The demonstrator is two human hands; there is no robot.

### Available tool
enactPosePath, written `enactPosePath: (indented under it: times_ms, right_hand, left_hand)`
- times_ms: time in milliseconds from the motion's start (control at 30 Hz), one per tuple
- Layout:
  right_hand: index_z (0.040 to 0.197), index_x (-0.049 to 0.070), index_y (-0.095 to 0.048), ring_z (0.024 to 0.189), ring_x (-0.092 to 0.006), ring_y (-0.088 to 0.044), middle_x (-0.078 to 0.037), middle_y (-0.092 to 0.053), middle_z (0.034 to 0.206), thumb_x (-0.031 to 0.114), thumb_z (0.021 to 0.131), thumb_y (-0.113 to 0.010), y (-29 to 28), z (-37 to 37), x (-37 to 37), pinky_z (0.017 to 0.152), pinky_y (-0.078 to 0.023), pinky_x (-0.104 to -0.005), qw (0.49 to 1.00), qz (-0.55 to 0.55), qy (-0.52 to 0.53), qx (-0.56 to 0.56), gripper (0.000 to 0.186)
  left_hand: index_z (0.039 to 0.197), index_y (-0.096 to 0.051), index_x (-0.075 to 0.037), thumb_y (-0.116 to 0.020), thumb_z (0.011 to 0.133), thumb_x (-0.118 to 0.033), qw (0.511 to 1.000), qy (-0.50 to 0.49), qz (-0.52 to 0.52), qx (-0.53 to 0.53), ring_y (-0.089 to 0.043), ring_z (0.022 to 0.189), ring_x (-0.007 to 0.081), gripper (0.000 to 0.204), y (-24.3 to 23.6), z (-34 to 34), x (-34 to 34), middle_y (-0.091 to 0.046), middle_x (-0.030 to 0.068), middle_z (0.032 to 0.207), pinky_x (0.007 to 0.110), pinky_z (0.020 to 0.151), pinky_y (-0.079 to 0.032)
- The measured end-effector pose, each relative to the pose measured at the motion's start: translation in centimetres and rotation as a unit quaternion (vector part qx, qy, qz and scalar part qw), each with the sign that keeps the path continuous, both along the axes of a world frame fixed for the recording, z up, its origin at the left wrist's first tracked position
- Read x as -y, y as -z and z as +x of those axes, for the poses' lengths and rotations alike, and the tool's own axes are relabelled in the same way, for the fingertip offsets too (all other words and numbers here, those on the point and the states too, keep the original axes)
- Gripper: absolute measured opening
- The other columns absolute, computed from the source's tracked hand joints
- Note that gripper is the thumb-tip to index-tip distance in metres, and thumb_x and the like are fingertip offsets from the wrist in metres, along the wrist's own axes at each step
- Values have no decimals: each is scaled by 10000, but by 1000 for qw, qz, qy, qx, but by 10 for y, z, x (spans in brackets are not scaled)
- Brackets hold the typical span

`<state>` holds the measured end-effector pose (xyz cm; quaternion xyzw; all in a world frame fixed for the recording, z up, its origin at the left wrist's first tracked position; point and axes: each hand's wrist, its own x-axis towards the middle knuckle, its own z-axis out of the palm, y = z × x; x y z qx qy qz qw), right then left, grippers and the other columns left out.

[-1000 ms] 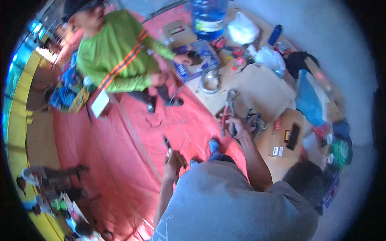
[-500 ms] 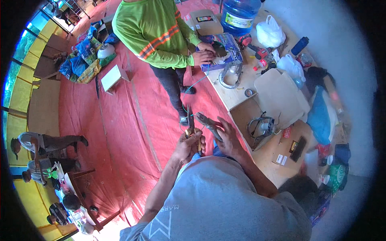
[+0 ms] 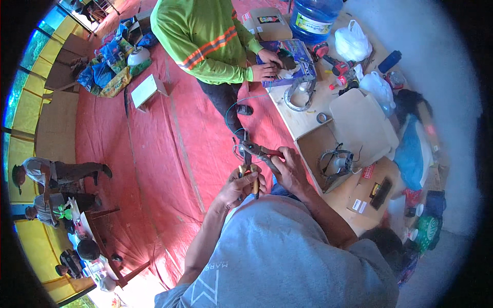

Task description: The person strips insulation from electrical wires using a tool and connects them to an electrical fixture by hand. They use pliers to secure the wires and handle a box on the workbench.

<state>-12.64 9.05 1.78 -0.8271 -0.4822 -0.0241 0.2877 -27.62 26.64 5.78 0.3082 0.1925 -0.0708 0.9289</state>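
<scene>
My left hand [image 3: 239, 187] is closed on long-nosed pliers [image 3: 247, 160] with yellow-and-black handles, their jaws pointing up. My right hand [image 3: 287, 169] grips red-handled pliers [image 3: 267, 152], tilted so their head meets or overlaps the jaws of the first pair. A thin teal wire [image 3: 229, 110] loops from the co-worker's side down to the tool heads; whether either jaw grips it, I cannot make out. Both hands are in front of my grey shirt, beside the plywood table [image 3: 281, 107], where an open cardboard box [image 3: 308, 149] holds a round metal fitting [image 3: 336, 164].
A co-worker in a green sleeve [image 3: 213, 51] has both hands at a purple box [image 3: 303, 50]. A water jug [image 3: 314, 15], drill [image 3: 341, 66] and bags [image 3: 353, 40] crowd the table. Red sheeting [image 3: 154, 154] covers the floor; more people [image 3: 43, 172] work at lower left.
Both hands have come together from apart. The red-handled pliers now cross the yellow-handled pair. The view has shifted, and the co-worker now has both hands at the purple box.
</scene>
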Motion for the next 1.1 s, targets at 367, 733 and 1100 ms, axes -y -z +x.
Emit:
enactPosePath:
  times_ms: [367, 733, 1100]
  right_hand:
    - [1224, 101, -655, 1136, -362, -576, -169, -527, 1326, 175, 931, -667, -7, -1, 1, 922, -457, -516, 998, 8, 5, 65, 303]
    - [1140, 82, -632, 1044, -335, -573, -169, -540, 1244, 180, 942, -630, 11, 4, 4, 795, -469, -507, 997, -19, 6, 73, 222]
    - [1082, 32, -592, 972, -377, -623, -169, -578, 1093, 28, 845, -622, 23, 6, -1, 805, -523, -491, 999, -31, -13, -40, 239]
  left_hand:
    - [1216, -516, -69, -593, 1074, -208, 999, 11, 24, 26, -705, 844, 226, 213, 18, 1, 0, -670, 101, 996, 406, 762, -607]
    - [1177, -513, -87, -603, 1073, -206, 999, 23, 14, 18, -635, 805, 194, 182, 7, 9, 13, -605, 67, 924, 371, 680, -555]
    - [1068, -478, -75, -573, 1063, -129, 987, -11, 156, -32, -588, 644, 158, 110, 52, 16, 34, -558, 30, 792, 349, 543, -500]
